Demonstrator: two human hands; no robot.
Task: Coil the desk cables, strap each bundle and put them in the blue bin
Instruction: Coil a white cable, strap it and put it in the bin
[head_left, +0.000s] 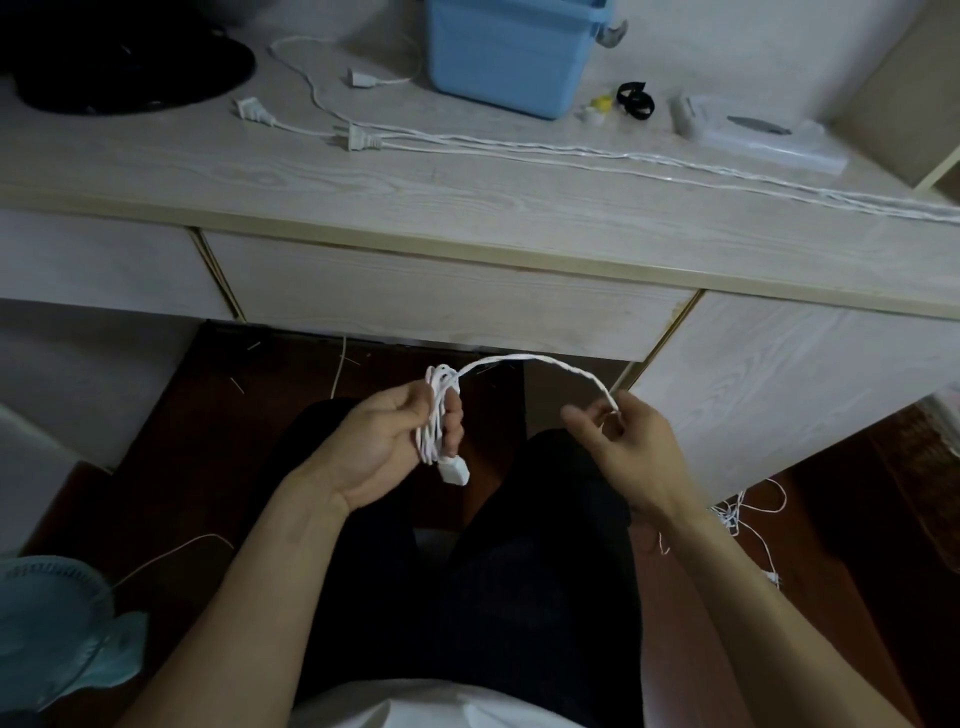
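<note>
My left hand (382, 441) was closed around a small coil of thin white twisted cable (439, 415), held above my lap, with its white plug end (455, 473) hanging below my fingers. From the coil, a loose arc of the same cable went to my right hand (626, 447), which pinched it between thumb and fingers. More white cables (519, 143) lay on the pale wooden desk (363, 176), beside the light blue plastic bin (509, 52) and a black strap (635, 100).

One camera sits on the person's head, looking forward and down, close above the lap, with the worktop (467, 171) across the top of the frame.
</note>
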